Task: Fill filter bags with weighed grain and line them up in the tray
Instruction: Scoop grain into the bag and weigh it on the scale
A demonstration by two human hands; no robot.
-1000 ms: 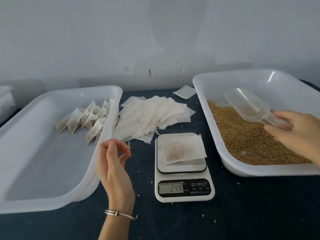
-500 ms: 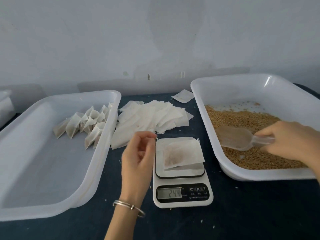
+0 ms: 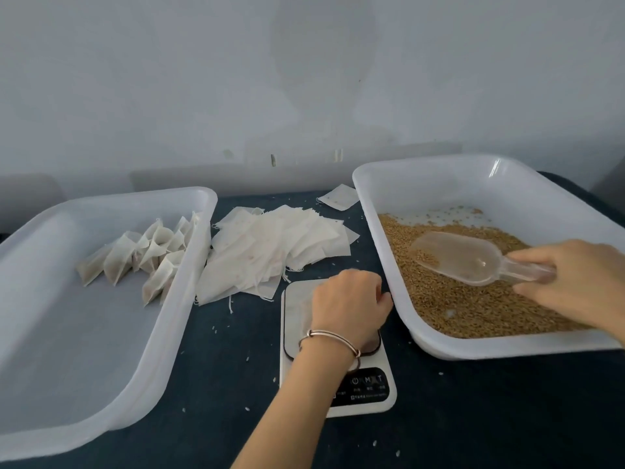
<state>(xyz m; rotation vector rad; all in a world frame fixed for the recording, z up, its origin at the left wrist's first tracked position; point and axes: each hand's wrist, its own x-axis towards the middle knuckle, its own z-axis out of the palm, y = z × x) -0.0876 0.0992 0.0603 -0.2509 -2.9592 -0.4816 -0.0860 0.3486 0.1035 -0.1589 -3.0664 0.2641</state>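
We see our left hand (image 3: 348,306) reaching over the plate of the white scale (image 3: 297,319), with its back to us, so we cannot tell if the fingers are holding the bag lying there or just touching it. A thin metal bracelet (image 3: 329,338) sits on that wrist. Our arm hides the number window of the scale; we can only see some button marks, one like an M and one like a T, and tiny writing too small to read. Our right hand (image 3: 571,282) grips the handle of a clear scoop (image 3: 463,258), which lies low over the brown grain (image 3: 456,299) in the right tray (image 3: 439,343) with a little grain inside it. The left tray (image 3: 176,306) has filled bags (image 3: 148,252) lined up near its far right side. A pile of empty bags (image 3: 270,252) lies on the dark table (image 3: 473,418) between the two trays, just behind the scale.
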